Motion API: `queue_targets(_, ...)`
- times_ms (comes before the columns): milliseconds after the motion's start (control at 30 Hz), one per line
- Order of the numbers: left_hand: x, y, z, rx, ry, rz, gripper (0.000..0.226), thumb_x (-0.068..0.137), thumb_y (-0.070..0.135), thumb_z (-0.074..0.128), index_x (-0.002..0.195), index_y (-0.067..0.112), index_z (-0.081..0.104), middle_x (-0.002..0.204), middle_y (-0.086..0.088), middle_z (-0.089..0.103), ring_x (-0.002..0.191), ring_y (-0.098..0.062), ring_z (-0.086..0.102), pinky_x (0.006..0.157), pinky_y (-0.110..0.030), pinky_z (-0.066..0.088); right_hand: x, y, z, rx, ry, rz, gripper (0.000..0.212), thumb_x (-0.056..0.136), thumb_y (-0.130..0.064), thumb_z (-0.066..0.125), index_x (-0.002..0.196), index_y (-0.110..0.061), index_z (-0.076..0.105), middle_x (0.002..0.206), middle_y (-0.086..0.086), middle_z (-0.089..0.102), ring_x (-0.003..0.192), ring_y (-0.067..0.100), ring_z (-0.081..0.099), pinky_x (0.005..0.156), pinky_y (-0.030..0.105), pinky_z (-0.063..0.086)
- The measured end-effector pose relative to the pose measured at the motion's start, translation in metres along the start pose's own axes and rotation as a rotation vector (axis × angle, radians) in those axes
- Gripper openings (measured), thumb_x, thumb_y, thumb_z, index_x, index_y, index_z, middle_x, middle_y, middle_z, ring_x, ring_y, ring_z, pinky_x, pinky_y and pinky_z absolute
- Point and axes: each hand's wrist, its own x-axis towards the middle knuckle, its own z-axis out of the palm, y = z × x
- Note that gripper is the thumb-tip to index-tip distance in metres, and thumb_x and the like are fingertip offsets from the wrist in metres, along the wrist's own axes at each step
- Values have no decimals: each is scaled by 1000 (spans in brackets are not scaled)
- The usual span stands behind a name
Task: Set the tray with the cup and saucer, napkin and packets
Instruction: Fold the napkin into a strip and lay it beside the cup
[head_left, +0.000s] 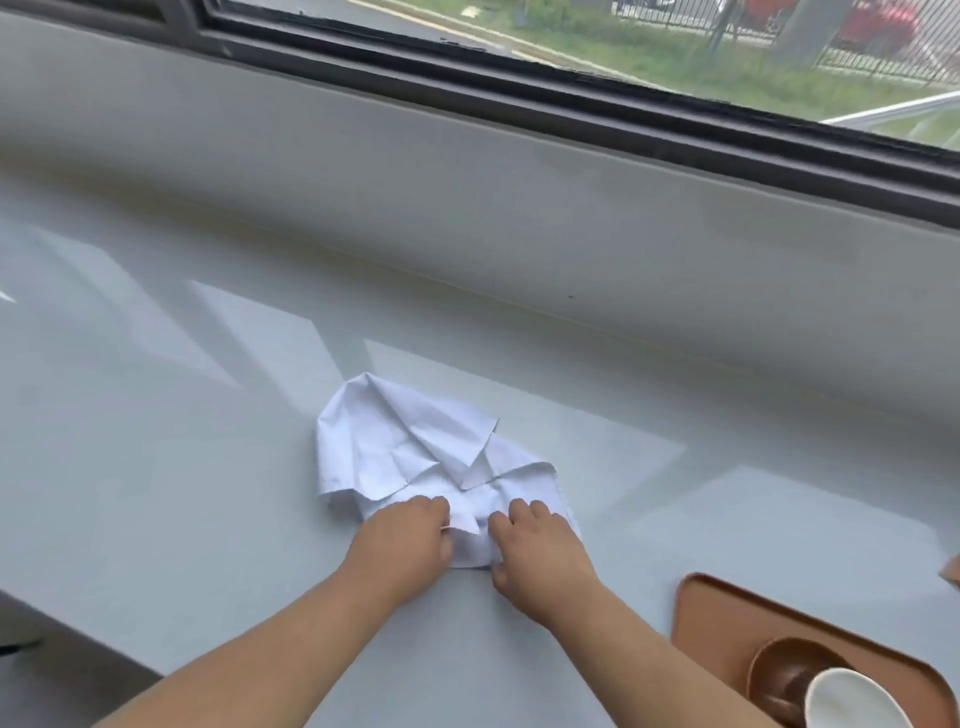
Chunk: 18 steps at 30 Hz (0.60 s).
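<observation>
A crumpled white napkin (410, 447) lies on the grey counter in the middle of the view. My left hand (405, 540) and my right hand (540, 545) both pinch its near edge, fingers closed on the cloth, a few centimetres apart. At the lower right sits a brown tray (727, 618). On it stands a brown saucer (779, 670) with a white cup (852, 701) at the frame's bottom edge, partly cut off. No packets are clearly in view.
The grey counter (208, 415) runs to a raised sill and a dark-framed window (519, 98) at the back. Its front edge drops off at the lower left. A small tan object (951, 571) shows at the right frame edge.
</observation>
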Motion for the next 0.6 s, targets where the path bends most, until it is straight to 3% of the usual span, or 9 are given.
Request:
queue_targets(67, 7, -9, -14, -210, 45, -59, 34, 97, 42, 43, 70, 22, 40, 66, 4, 51, 68, -25, 52, 54, -36, 33, 8, -4, -2, -64, -4, 16, 20, 68, -13, 70, 85, -17, 60, 80, 4, 57, 71, 28, 55, 58, 35, 32)
queue_targets(167, 19, -24, -47, -338, 162, -139, 37, 99, 41, 43, 68, 21, 40, 62, 3, 53, 69, -28, 58, 53, -37, 36, 18, -5, -17, -7, 61, 75, 11, 73, -10, 61, 82, -16, 58, 79, 5, 59, 72, 29, 54, 58, 35, 32)
queue_targets(200, 22, -31, -60, -353, 218, -162, 30, 99, 40, 44, 75, 23, 47, 70, 5, 60, 74, -27, 61, 56, -37, 41, 24, -7, -27, 74, 127, 111, 5, 77, -12, 55, 80, -16, 53, 78, 4, 58, 72, 29, 52, 58, 35, 31)
queue_targets(267, 26, -43, -86, -317, 299, -147, 19, 97, 40, 53, 109, 26, 59, 109, 9, 67, 101, -24, 62, 76, -39, 50, 36, -14, -60, 283, 231, 211, 5, 79, -17, 45, 75, -18, 42, 69, 2, 53, 63, 25, 44, 52, 36, 28)
queue_targets(300, 27, -46, -98, -278, 293, -89, 39, 94, 45, 58, 127, 27, 55, 129, 9, 61, 118, -22, 56, 90, -39, 48, 44, -19, -82, 396, 240, 248, 4, 79, -20, 42, 76, -20, 40, 66, 0, 53, 59, 23, 43, 49, 37, 28)
queue_targets(367, 27, -38, -124, -301, 224, 93, 64, 85, 68, 60, 140, 39, 45, 141, 18, 51, 133, -12, 44, 103, -35, 42, 57, -29, -129, 549, 234, 261, 5, 81, -25, 39, 80, -26, 43, 66, -2, 57, 57, 21, 52, 47, 34, 35)
queue_targets(467, 31, -7, -159, -224, 151, 304, 52, 72, 81, 58, 115, 53, 45, 108, 26, 65, 104, -10, 61, 77, -34, 52, 66, -38, -198, 591, 268, 218, 5, 87, -27, 43, 87, -29, 48, 72, -5, 61, 66, 22, 58, 52, 33, 42)
queue_targets(533, 39, 10, -182, -159, 172, 276, 37, 78, 60, 55, 110, 46, 46, 88, 14, 65, 85, -22, 62, 60, -36, 47, 64, -34, -236, 525, 264, 175, 5, 90, -28, 46, 90, -29, 50, 74, -6, 61, 69, 21, 56, 56, 33, 43)
queue_targets(600, 50, 15, -205, -133, 237, 198, 23, 81, 37, 51, 104, 34, 50, 84, 6, 62, 81, -31, 59, 56, -35, 40, 58, -23, -271, 375, 272, 149, 6, 89, -29, 48, 92, -28, 53, 79, -4, 64, 73, 24, 56, 58, 35, 46)
